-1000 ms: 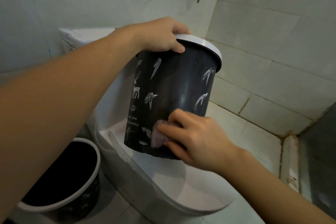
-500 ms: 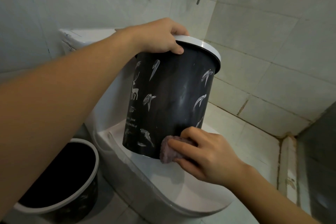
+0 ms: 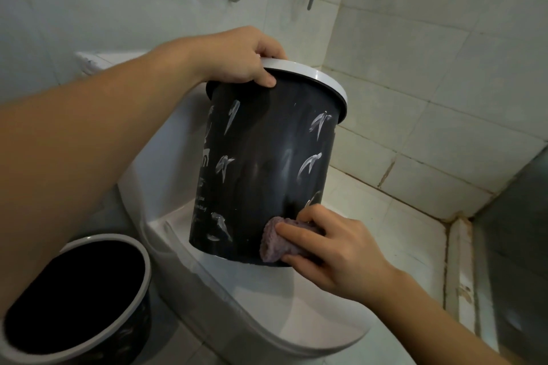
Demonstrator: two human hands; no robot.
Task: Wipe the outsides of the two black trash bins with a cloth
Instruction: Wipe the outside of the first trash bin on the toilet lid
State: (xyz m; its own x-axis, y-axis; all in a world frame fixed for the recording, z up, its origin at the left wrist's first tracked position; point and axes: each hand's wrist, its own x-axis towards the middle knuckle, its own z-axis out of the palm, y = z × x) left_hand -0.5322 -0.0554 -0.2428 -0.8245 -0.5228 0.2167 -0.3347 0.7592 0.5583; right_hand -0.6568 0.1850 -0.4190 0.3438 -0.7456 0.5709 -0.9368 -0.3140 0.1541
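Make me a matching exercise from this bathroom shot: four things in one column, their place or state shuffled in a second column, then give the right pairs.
Things
1. patterned bin
2. second bin
3. cloth
4. left hand

Places or states
A. stands on the floor beside the toilet
B. grips a white rim
C. rests on the closed toilet lid, tilted
D. pressed against a black wall by the right hand

Pairs: 1-C, 2-A, 3-D, 4-B
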